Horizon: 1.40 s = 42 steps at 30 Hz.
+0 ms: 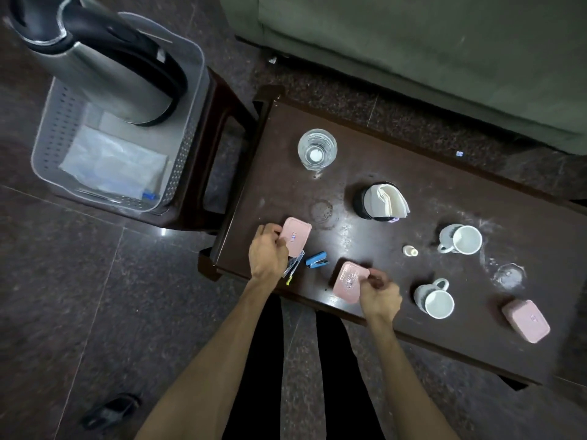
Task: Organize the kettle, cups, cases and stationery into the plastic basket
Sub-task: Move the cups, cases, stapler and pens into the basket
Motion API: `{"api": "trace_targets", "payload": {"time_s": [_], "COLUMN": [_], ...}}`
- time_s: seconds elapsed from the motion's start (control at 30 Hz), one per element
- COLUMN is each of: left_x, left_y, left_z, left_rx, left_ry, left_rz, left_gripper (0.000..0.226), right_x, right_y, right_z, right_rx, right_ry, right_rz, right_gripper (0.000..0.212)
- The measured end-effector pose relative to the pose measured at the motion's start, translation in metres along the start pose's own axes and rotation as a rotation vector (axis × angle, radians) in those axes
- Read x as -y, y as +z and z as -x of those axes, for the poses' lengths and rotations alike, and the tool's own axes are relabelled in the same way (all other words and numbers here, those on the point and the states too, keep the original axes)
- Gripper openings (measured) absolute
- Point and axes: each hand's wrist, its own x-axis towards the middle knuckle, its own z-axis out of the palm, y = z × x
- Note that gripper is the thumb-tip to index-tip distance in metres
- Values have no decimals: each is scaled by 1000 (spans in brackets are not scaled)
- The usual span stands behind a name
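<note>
The steel kettle (104, 65) stands in the grey plastic basket (47, 144) on a stool at the left. My left hand (266, 255) grips a pink case (297, 238) near the dark table's left edge, with pens (293, 269) just under it. My right hand (379, 296) holds a second pink case (347, 282) at the front edge. A blue stapler (316, 259) lies between the two. Two white mugs (462, 239) (435, 300) and a third pink case (525, 320) sit to the right.
A glass tumbler (317, 148) and a black holder with paper napkins (381, 201) stand mid-table, with a small white bottle (409, 250) nearby. Plastic sleeves (111, 163) lie in the basket. A green sofa (413, 42) runs behind the table (413, 344). A dark shoe (109, 411) is on the floor.
</note>
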Motion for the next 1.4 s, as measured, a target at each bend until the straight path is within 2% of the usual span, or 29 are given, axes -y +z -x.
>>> {"api": "trace_targets", "payload": {"time_s": [0.13, 0.3, 0.4, 0.5, 0.63, 0.8, 0.9, 1.0, 1.13, 1.4], "left_x": [-4, -11, -2, 11, 32, 58, 66, 67, 74, 88], "left_y": [-14, -60, -105, -157, -225, -268, -273, -268, -265, -261], "left_z": [6, 10, 3, -11, -40, -73, -82, -88, -96, -99], "left_rx": [-72, -336, -507, -600, -614, -512, -456, -386, -331, -307], "left_ry": [4, -64, -114, -134, -182, -289, -310, -235, -207, -180], "left_rz": [174, 509, 651, 681, 582, 381, 218, -30, -273, -431], "left_gripper": [20, 24, 45, 71, 74, 67, 56, 52, 39, 33], "right_x": [37, 128, 197, 261, 329, 370, 371, 363, 360, 352], "right_y": [-7, 17, 49, 86, 140, 197, 219, 230, 235, 238], "right_z": [9, 51, 85, 121, 167, 195, 194, 187, 182, 185], "right_rx": [7, 144, 245, 328, 382, 421, 418, 391, 369, 354], "right_ry": [-247, -617, -803, -974, -1149, -1212, -1209, -1213, -1236, -1384], "right_rz": [-26, -117, -119, -68, 71, 287, 432, 585, 647, 679], "right_gripper": [18, 31, 30, 27, 33, 36, 36, 36, 36, 52]}}
